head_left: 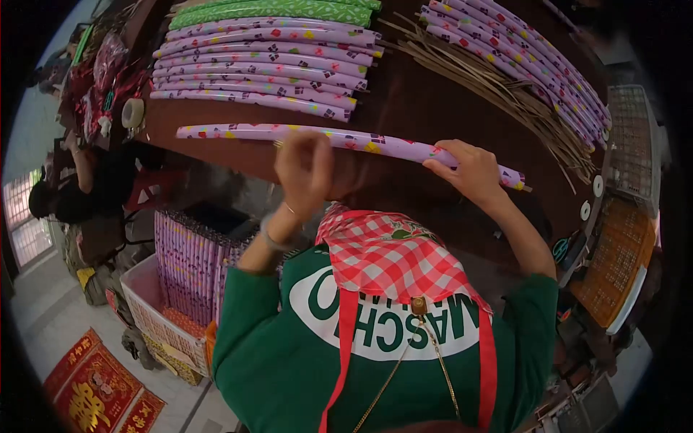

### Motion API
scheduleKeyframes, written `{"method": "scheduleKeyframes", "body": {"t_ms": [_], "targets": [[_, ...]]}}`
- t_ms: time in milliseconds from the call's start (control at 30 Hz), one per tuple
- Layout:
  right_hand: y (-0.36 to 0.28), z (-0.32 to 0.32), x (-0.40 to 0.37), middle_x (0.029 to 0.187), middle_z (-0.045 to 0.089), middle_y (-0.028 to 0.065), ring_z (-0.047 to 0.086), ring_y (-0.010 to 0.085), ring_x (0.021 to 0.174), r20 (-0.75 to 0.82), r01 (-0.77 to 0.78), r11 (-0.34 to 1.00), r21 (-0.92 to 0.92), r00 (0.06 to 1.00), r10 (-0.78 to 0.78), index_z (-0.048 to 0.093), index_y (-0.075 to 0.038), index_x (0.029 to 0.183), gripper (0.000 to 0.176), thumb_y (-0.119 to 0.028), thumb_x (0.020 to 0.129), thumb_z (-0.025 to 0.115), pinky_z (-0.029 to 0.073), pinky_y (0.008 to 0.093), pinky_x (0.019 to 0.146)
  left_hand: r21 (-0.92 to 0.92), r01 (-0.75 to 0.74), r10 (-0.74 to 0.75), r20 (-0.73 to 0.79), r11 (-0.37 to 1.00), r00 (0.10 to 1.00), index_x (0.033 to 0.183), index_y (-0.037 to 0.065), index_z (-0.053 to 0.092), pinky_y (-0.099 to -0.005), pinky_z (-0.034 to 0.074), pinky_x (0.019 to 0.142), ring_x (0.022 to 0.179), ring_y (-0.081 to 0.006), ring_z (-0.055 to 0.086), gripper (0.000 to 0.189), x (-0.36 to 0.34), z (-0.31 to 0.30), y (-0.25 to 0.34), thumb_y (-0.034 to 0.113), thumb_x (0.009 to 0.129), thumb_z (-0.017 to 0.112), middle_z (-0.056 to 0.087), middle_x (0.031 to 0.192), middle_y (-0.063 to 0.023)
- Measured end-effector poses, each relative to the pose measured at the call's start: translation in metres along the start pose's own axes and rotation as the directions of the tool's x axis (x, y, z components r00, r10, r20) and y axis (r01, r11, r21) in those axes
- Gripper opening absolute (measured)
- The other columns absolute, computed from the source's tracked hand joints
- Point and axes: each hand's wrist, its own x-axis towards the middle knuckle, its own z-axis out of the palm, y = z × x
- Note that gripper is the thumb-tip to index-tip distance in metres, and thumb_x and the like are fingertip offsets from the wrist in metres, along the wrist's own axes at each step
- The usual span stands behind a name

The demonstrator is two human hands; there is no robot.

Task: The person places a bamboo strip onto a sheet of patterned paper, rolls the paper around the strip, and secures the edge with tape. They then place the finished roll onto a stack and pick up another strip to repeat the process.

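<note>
A long lilac roll of wrapping paper point(354, 139) with a colourful printed pattern lies across the near part of the brown table. My right hand point(471, 172) is closed round it towards its right end, thumb on the near side. My left hand point(303, 172) is raised in front of the roll, left of its middle, and slightly blurred. Its fingers are curled in; whatever they may hold is hidden. Beyond lies a row of similar lilac rolls point(260, 68), with green rolls point(289, 11) behind them.
More lilac rolls point(520, 65) lie at the back right beside thin brown strips point(498, 90). A tape roll point(133, 113) sits at the table's left edge. Below left, a white crate point(155, 310) holds upright rolls. Scissors point(560, 250) lie at right. Another person point(76, 180) is at far left.
</note>
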Motion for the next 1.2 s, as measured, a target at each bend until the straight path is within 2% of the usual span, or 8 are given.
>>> {"method": "scheduleKeyframes", "body": {"t_ms": [100,167,300,467,533,733,1033,1200], "targets": [[0.008,0.005,-0.002,0.08,0.064,0.0058,0.062,0.0254,0.066,-0.009,-0.094,0.993,0.067,0.995,0.095,0.062,-0.007,0.087,0.037,-0.041,0.073,0.067,0.049,0.0336,0.055,-0.465,0.752,-0.458,0.601,0.466,0.655,0.102,0.0,0.047,-0.0243,0.046,0.067,0.073,-0.0102,0.054,0.032,-0.047,0.064,0.016,0.008,0.078,0.066,0.055,0.079,-0.0037],[0.012,0.007,-0.002,0.081,0.064,0.0063,0.062,0.0258,0.066,-0.006,-0.143,0.983,0.112,0.989,0.145,0.062,-0.007,0.087,0.037,-0.041,0.072,0.067,0.049,0.0338,0.055,-0.574,0.815,-0.594,0.628,0.084,0.503,0.101,-0.001,0.046,-0.0258,0.048,0.072,0.078,-0.0134,0.057,0.031,-0.031,0.091,0.018,0.008,0.078,0.065,0.055,0.082,-0.0051],[0.014,-0.005,0.002,0.082,0.064,0.0076,0.063,0.024,0.069,0.207,-0.297,0.941,0.161,0.943,0.262,0.062,-0.007,0.093,0.033,-0.035,0.076,0.065,0.049,0.0319,0.061,-0.722,0.669,-0.567,0.481,0.177,0.669,0.103,-0.001,0.047,-0.0286,0.049,0.076,0.091,-0.0197,0.059,0.029,-0.011,0.104,0.008,0.008,0.08,0.063,0.057,0.099,-0.0113],[0.034,0.002,0.012,0.079,0.064,0.0062,0.061,0.0146,0.067,0.56,-0.475,0.819,0.322,0.793,0.24,0.06,-0.006,0.102,0.03,-0.028,0.082,0.06,0.047,0.0264,0.063,-0.659,0.742,-0.646,0.516,0.121,0.563,0.104,-0.001,0.047,-0.033,0.051,0.081,0.095,-0.0241,0.059,0.028,-0.012,0.108,0.013,0.011,0.082,0.062,0.057,0.101,-0.0125],[0.039,0.006,0.014,0.075,0.062,0.0042,0.057,0.0092,0.065,0.739,-0.73,0.551,0.406,0.617,0.273,0.059,-0.004,0.108,0.031,-0.025,0.085,0.056,0.046,0.0231,0.06,-0.654,0.753,-0.651,0.541,0.073,0.532,0.106,-0.001,0.047,-0.0364,0.052,0.08,0.096,-0.026,0.058,0.029,-0.015,0.11,0.005,0.014,0.084,0.06,0.057,0.103,-0.0134],[0.045,0.01,0.011,0.075,0.061,0.0047,0.055,0.0091,0.064,0.768,-0.775,0.326,0.542,0.614,0.182,0.058,0.0,0.108,0.039,-0.032,0.09,0.046,0.044,0.0218,0.059,-0.676,0.737,-0.594,0.587,0.014,0.55,0.11,0.001,0.044,-0.0407,0.051,0.082,0.101,-0.0294,0.056,0.036,-0.023,0.109,-0.001,0.024,0.086,0.057,0.054,0.109,-0.0151],[0.02,0.01,0.036,0.072,0.063,0.006,0.061,0.0223,0.068,0.682,-0.573,0.78,0.253,0.677,0.277,0.064,-0.01,0.09,0.04,-0.045,0.087,0.045,0.045,0.0337,0.065,-0.669,0.743,-0.629,0.567,0.026,0.532,0.11,0.001,0.045,-0.0374,0.05,0.083,0.098,-0.025,0.057,0.035,-0.029,0.116,0.008,0.025,0.087,0.055,0.055,0.108,-0.014],[0.012,0.012,0.042,0.068,0.062,0.0078,0.06,0.0233,0.064,0.674,-0.542,0.795,0.272,0.697,0.244,0.063,-0.008,0.087,0.038,-0.042,0.087,0.047,0.045,0.0338,0.061,-0.676,0.736,-0.622,0.561,0.035,0.545,0.111,0.001,0.045,-0.0364,0.05,0.082,0.098,-0.0221,0.057,0.037,-0.027,0.11,0.009,0.027,0.087,0.055,0.055,0.108,-0.0132]]}}
